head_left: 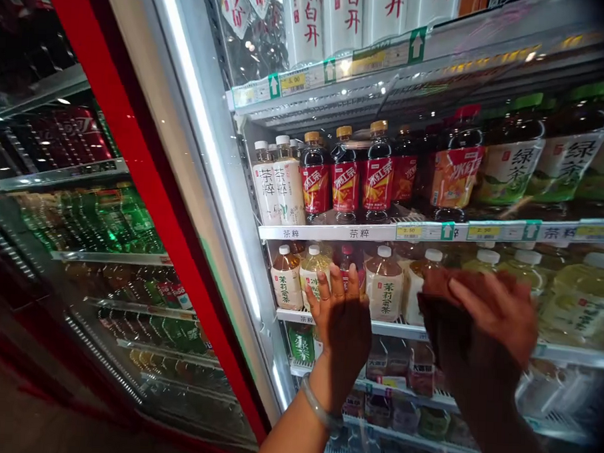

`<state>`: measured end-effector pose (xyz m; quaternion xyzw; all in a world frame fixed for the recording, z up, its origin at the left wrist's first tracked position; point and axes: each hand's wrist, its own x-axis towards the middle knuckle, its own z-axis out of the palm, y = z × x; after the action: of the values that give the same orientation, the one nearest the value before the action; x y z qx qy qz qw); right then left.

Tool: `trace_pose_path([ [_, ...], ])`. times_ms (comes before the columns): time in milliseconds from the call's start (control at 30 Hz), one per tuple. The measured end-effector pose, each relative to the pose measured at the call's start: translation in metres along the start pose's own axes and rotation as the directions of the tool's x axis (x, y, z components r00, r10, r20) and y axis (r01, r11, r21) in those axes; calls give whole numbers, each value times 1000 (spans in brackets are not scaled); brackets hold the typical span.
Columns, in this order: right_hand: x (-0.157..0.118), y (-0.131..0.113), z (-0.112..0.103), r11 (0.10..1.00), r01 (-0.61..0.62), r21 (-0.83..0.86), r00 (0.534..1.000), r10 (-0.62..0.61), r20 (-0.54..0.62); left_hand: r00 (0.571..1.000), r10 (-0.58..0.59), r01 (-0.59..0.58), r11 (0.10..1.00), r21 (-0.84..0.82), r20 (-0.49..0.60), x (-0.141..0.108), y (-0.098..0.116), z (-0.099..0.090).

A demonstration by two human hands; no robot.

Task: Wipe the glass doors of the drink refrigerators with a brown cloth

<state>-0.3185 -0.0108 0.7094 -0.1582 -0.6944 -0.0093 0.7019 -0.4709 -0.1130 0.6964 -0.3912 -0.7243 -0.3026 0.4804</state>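
My left hand (342, 322) is raised before the lower bottle shelf of a drinks cooler, fingers spread, holding nothing. A pale bangle (319, 404) circles that wrist. Behind its fingertips stand white-capped tea bottles, among them a jasmine tea bottle (383, 287). To the right, my right hand (501, 315) is smeared by motion, its fingers bent over what looks like a dark reddish-brown cloth (436, 292). Parts of both hands lie in deep shadow. The cloth and the right hand hide some bottles on that shelf; whether they touch them I cannot tell.
Above is a shelf of red-labelled iced tea bottles (345, 178) and green tea bottles (515, 152), fronted by a price strip (332, 233). White bottles (341, 21) fill the top shelf. A lit door frame (197, 95) and red post (148, 200) border the left, beside another cooler.
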Motion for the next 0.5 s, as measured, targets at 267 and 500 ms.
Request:
trace_pose_path([
  [267, -26, -27, 32, 965, 241, -104, 961, -223, 163, 977, 166, -194, 954, -228, -135, -2, -18, -4],
  [500, -8, -18, 5, 980, -52, -193, 998, 59, 35, 989, 119, -138, 947, -289, -83, -7, -16, -1],
])
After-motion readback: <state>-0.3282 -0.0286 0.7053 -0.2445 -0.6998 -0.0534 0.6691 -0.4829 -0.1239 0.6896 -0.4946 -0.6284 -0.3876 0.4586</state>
